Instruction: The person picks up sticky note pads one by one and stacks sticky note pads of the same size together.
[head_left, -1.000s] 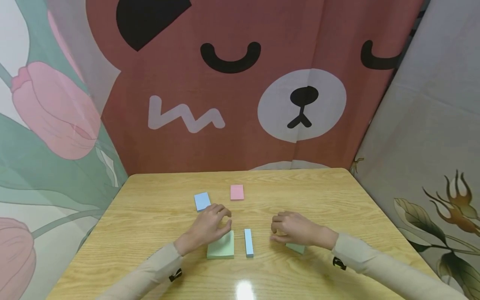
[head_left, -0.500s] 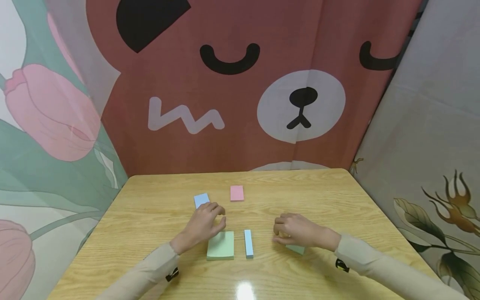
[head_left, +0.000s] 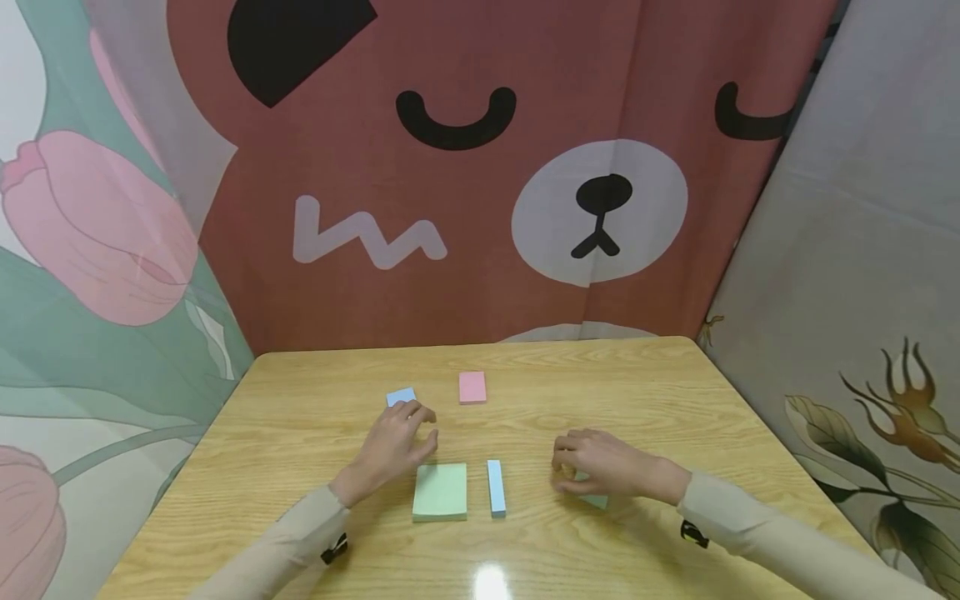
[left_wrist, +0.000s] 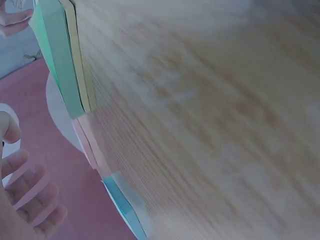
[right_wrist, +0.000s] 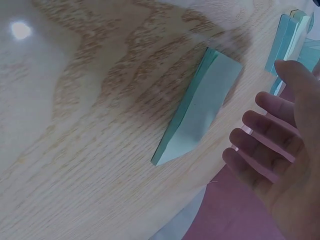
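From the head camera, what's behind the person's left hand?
The far end of a blue pad shows beyond the left hand, lying on the wooden table. The hand covers the pad's near part in the head view.

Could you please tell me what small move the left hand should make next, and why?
I would probably lower the left hand toward the far blue pad: its fingers hold nothing, and in the head view they hide the near part of that pad.
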